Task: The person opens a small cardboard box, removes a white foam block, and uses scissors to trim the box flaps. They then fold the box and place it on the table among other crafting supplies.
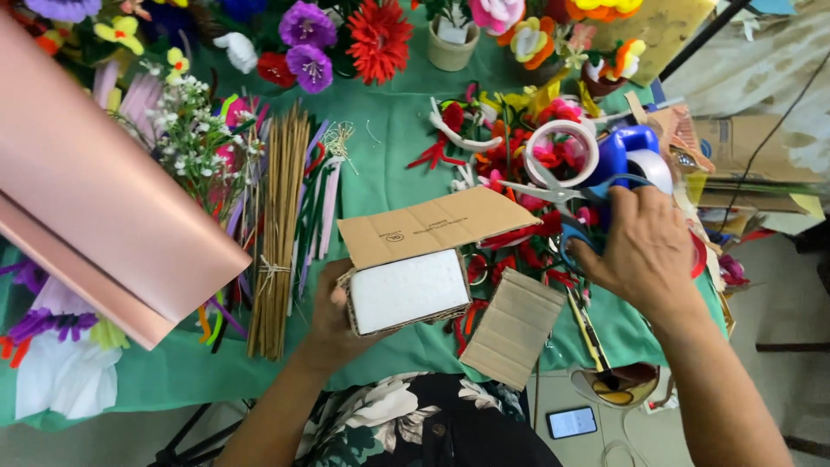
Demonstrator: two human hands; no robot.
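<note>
Head view: The left hand point(333, 316) grips a small cardboard box point(406, 290) from below, at the near edge of the green table point(389, 147). The box holds a white foam block point(408, 290); its flaps stand open. The right hand point(644, 246) is closed around the blue handles of a pair of scissors point(553, 192), beside a blue tape dispenser point(627, 156). A bundle of thin sticks point(278, 233) lies left of the box.

A pink paper roll point(104, 199), bundled sticks point(278, 233) and a phone point(571, 422) lie about.
</note>
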